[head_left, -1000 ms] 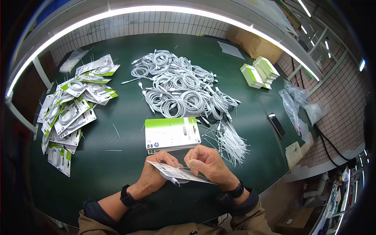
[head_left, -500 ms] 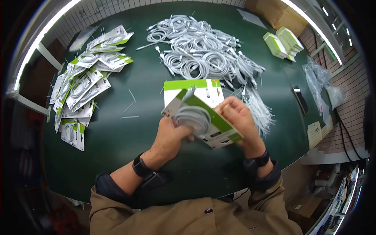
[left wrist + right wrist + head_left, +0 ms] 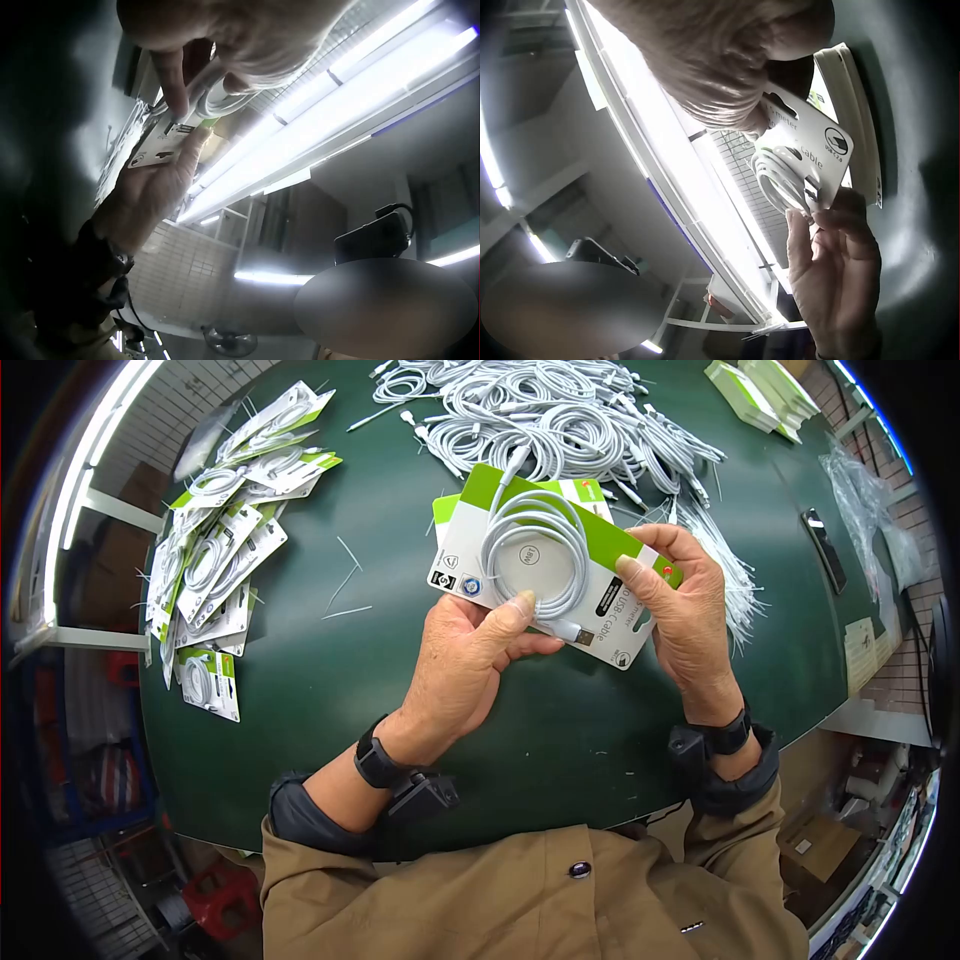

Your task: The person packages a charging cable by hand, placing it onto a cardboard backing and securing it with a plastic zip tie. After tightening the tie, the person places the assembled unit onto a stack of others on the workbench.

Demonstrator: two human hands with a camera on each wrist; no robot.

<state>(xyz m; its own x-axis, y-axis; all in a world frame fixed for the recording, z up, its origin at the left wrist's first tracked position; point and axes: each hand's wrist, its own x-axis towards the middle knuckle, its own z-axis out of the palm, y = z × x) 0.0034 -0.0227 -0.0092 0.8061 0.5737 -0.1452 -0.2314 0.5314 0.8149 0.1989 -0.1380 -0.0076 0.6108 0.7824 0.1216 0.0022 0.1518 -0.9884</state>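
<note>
Both hands hold up a green-and-white cardboard card (image 3: 625,605) carrying a coiled white USB cable (image 3: 575,565). The coil faces the head camera, with its USB plug (image 3: 580,635) near the card's lower edge. My left hand (image 3: 460,660) pinches the card's lower side, thumb on the coil and fingers behind. At the right end, my right hand (image 3: 695,620) grips the card with its thumb on the front. In the right wrist view, the left thumb and fingers pinch close to the plug. Behind the held card, a stack of blank cards (image 3: 592,492) is partly hidden.
Loose coiled cables (image 3: 540,420) are heaped at the back, beside a bundle of white cable ties (image 3: 735,575). Cards with cables (image 3: 235,550) pile up at the left. A phone (image 3: 824,550), plastic bags (image 3: 875,510) and green-white card stacks (image 3: 765,400) lie at the right.
The card has turned from nearly edge-on with its back up to coil side facing the head camera. My right hand has moved from the card's back to grip its right end.
</note>
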